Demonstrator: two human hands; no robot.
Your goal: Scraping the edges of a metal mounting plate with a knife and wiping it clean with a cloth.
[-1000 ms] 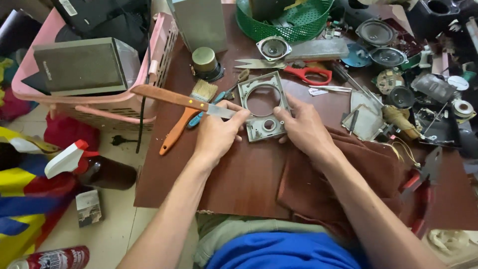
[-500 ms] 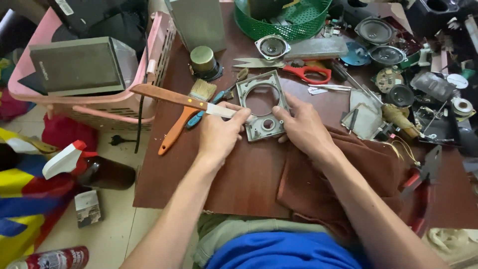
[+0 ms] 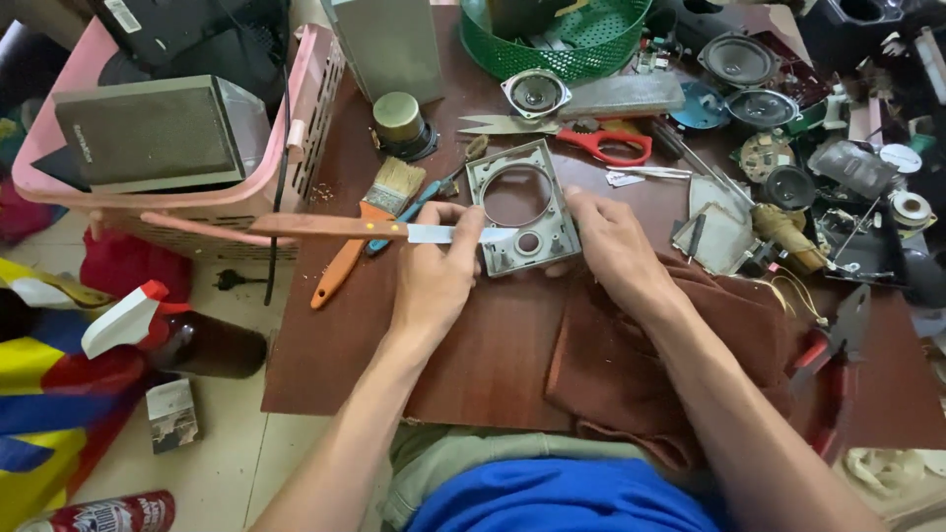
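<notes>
Gripping grey speaker frame (image 3: 519,207), both hands, knife (image 3: 365,230)

Green basket (image 3: 552,54) (top rim) cut off.

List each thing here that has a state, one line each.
Grey frame: flat on the table, held at both sides.
Knife: level, blade on the frame, left hand on the blade.
Right hand: gripping the frame's right edge.
Scissors: closed, lying flat.
Brush: lying flat.
</notes>
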